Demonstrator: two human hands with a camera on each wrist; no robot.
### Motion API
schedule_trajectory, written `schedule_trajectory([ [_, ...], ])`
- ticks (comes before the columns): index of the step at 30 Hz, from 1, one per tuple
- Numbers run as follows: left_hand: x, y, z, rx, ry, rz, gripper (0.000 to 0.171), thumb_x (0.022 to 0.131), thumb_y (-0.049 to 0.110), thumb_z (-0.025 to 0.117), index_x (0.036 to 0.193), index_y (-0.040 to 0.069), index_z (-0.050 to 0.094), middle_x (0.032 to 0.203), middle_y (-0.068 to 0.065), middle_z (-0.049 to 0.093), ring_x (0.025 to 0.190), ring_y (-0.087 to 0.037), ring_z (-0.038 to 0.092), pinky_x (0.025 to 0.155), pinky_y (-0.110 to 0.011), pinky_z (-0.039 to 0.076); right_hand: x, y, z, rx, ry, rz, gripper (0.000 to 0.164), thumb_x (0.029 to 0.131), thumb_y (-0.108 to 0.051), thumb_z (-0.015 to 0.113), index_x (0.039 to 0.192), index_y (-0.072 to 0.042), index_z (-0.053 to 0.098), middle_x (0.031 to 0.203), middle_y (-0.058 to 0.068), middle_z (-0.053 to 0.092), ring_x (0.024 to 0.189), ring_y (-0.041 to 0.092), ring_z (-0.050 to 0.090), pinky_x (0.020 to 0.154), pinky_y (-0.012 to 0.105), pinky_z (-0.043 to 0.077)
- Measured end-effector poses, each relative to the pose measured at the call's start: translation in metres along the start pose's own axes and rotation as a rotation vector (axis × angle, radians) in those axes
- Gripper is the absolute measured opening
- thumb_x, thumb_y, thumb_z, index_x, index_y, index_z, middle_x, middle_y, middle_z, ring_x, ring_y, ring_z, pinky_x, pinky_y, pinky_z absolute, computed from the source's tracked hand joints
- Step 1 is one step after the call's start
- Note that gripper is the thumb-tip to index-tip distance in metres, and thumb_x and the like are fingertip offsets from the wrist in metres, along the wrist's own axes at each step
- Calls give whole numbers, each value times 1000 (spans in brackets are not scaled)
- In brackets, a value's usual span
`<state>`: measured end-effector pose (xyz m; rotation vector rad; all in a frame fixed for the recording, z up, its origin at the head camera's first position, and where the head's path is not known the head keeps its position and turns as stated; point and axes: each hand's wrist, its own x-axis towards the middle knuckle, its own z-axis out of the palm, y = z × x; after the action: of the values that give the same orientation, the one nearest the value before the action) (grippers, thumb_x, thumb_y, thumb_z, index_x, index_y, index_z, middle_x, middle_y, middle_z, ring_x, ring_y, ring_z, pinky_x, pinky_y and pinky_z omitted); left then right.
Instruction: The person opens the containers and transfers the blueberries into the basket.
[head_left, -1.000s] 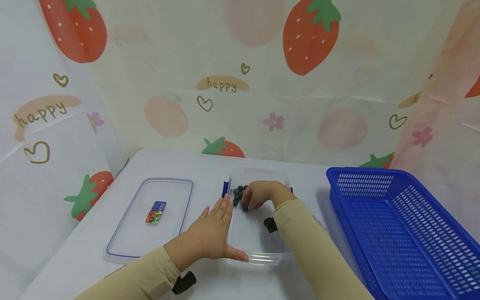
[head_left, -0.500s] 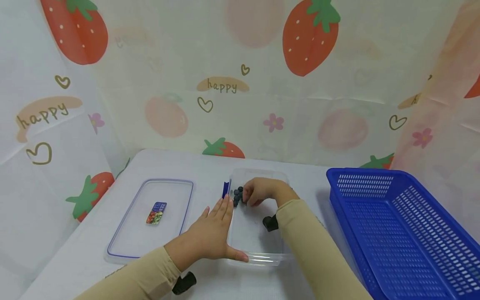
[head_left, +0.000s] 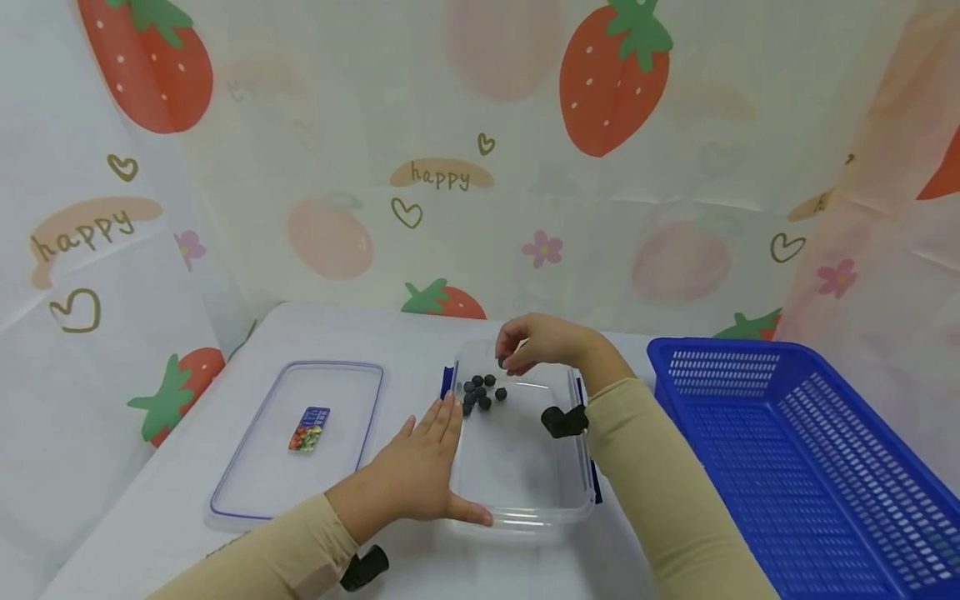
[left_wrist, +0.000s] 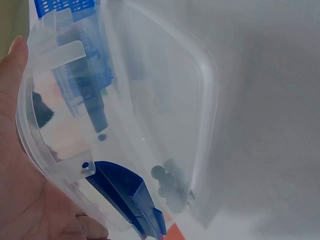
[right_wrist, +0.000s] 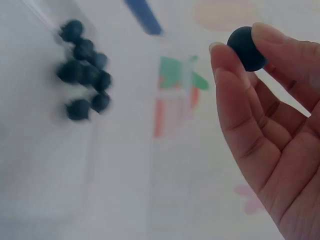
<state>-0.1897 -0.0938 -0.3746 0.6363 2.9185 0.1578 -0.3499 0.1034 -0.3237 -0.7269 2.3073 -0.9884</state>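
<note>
Between thumb and fingertips, my right hand [head_left: 551, 342] pinches one dark blueberry [right_wrist: 247, 49], raised over the far end of a clear plastic container [head_left: 525, 492]. Several more blueberries [head_left: 480, 393] lie clustered in the container's far left part; the right wrist view shows this cluster [right_wrist: 85, 70] from above. My left hand [head_left: 420, 467] rests along the container's left side, fingers straight and thumb out over the near rim. In the left wrist view, the palm [left_wrist: 30, 185] lies against the container's wall, beside a blue latch [left_wrist: 125, 192].
A clear lid [head_left: 255, 492] with a blue seal and a small label [head_left: 309, 429] lies left of the container. To the right stands a large blue plastic basket [head_left: 765, 467]. A printed cloth backdrop [head_left: 450, 242] rises behind the white table [head_left: 405, 333].
My right hand has come up and away from the blueberry cluster with one berry between its fingers, uncovering the others. The left hand has stayed at the container's side.
</note>
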Motion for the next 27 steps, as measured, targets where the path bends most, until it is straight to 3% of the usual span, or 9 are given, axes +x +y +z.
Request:
schedule_trajectory([
  [10, 1, -1, 3, 12, -8, 6, 131, 56, 87, 48, 145, -1, 10, 152, -17, 2, 139, -32, 7, 107, -53, 17, -52, 6, -53, 20, 118, -57, 15, 86, -6, 62, 98, 0, 57, 95, 15, 59, 87, 25, 63, 81, 36, 51],
  [19, -1, 0, 2, 18, -13, 9, 129, 58, 86, 47, 145, -2, 12, 151, -18, 5, 139, -32, 7, 107, -52, 17, -106, 41, -96, 46, 241, -52, 23, 86, -7, 62, 104, 5, 53, 98, 19, 55, 88, 22, 62, 80, 32, 51],
  [27, -3, 3, 1, 24, -20, 9, 127, 59, 86, 46, 145, -2, 14, 152, -17, 6, 139, -31, 7, 107, -52, 17, -154, 83, -122, 58, 348, 7, 29, 87, -10, 62, 106, 8, 50, 94, 10, 56, 85, 16, 62, 77, 27, 51],
])
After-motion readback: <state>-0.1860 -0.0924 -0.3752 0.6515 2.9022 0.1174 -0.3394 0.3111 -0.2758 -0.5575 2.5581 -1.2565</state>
